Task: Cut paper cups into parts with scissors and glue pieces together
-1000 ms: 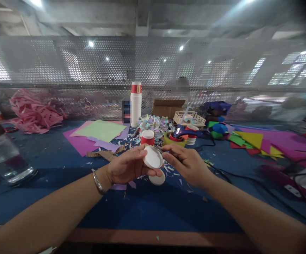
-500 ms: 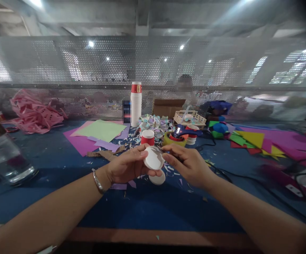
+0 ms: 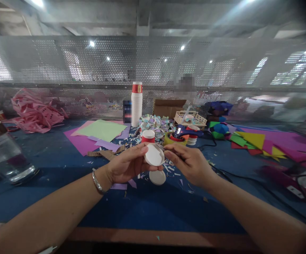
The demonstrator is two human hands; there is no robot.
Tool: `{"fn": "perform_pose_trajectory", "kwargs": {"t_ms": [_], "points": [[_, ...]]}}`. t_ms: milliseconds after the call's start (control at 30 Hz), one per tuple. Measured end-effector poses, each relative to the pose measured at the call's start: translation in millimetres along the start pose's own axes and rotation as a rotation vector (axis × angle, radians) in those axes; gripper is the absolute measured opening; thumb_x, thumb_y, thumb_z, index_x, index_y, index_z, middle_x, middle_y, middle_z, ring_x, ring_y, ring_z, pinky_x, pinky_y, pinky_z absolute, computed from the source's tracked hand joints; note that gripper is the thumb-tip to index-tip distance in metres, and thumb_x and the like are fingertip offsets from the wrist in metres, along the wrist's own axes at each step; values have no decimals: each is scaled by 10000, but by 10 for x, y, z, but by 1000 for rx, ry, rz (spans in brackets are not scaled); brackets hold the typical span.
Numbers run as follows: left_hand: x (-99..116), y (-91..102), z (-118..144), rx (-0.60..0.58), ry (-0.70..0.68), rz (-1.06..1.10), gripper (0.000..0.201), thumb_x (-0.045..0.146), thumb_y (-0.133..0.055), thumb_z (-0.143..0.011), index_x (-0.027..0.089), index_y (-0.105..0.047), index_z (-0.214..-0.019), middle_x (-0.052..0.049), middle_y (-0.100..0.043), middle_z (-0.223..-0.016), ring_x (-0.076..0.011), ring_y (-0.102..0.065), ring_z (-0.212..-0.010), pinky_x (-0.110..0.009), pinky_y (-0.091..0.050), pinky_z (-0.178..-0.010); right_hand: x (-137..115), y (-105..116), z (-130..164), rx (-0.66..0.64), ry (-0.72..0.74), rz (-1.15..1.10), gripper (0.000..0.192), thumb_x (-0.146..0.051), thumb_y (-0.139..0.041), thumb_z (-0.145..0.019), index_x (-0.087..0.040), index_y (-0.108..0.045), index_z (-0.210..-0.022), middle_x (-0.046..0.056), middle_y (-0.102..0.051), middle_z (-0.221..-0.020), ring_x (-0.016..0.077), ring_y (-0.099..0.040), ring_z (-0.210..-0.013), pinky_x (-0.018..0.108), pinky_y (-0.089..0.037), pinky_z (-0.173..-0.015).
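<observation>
Blue worktable (image 3: 49, 197) strewn with paper scraps. Behind the white disc (image 3: 154, 155): coloured paper sheets (image 3: 100, 131), tall cup stack (image 3: 136, 104), red cup (image 3: 148, 136). Just below the disc, a second white disc (image 3: 157, 177) lying flat, seemingly finished. Left hand (image 3: 126, 164) pinching the disc above the table; right hand (image 3: 191, 164) closed on thin tool (image 3: 160, 147) at its edge. Trimming apparently midway.

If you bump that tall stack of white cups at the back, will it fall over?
Probably yes. The stack of cups is tall and narrow, so a sideways bump would likely tip it. Paper cups look thin, so it is probably light and would slide or topple easily. Fallen cups might roll among the paper scraps on the table.
</observation>
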State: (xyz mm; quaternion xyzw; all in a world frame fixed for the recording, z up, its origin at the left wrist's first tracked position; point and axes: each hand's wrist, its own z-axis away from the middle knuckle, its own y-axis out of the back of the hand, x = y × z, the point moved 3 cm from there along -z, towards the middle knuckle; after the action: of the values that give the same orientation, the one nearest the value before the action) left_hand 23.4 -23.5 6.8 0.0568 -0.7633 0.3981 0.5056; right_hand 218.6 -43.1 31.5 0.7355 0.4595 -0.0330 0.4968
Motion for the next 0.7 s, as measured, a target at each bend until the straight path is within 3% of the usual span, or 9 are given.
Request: {"fn": "perform_pose_trajectory", "kwargs": {"t_ms": [200, 433, 700], "points": [[82, -109, 20, 149, -87, -151, 380, 249, -819, -788, 122, -703, -1127, -106, -745, -1016, -203, -732, -894, -305, -581, -873, 46, -4, -6, 18, -10, 26, 308, -433, -493, -1032, -195, -686, -1062, 52, -745, -926, 162, -645, -749, 264, -457, -621], [-26, -73, 13, 476, -78, -396, 251, 320, -765, -828, 106, -727, -953, -58, -713, -789, -127, -658, -646, -189, -467, -509, 38, -53, -1, 12, 40, 100, 264, -386, -507, -1029, -185, -671, -1075, 18, -703, -775, 133, -600, -608, 247, -422, -575], [-96, -53, -3, 476, -65, -483, 216, 331, -693, -845, 118, -705, -809, -38, -692, -704, -98, -591, -524, -210, -429, -476, 27, -116, 5, -27, 39, 138, 260, -383, -504, -1027, -188, -657, -1105, 46, -759, -860, 167, -682, -678, 263, -466, -609]]}}
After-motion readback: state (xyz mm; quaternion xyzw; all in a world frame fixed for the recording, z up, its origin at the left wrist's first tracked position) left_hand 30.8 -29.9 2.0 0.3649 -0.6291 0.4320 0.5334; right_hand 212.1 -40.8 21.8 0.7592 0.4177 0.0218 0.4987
